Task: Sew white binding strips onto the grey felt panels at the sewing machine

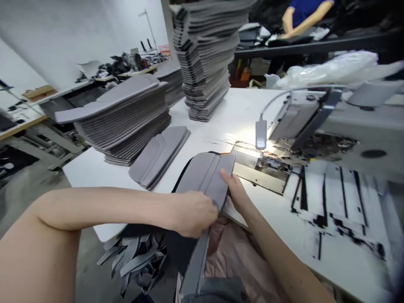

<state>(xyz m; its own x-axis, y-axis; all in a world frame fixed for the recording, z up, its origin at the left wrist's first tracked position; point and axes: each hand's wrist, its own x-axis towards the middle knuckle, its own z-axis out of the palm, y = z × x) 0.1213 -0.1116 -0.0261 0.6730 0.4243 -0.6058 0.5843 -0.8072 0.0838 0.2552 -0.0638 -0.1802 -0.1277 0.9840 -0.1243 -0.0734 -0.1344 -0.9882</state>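
A grey padded fabric panel (197, 171) with a raised seam lies at the front edge of the white table, a dark layer showing under its left side. My left hand (197, 213) is closed in a fist over the panel's near end; its fingertips are hidden. My right hand (235, 189) grips the panel's right edge, with a finger on top and the rest underneath. From below my left hand a long grey strip (196, 265) runs down over my lap. Just beyond the panel stands a sewing machine (303, 126) with its small lamp (261, 134) lit.
Two similar panels (160, 155) lie to the left, beside a thick stack of panels (126, 118). A taller stack (208, 59) rises behind. Grey offcuts (139, 256) hang below the table at left. Another person's arms (299, 21) are at a far bench.
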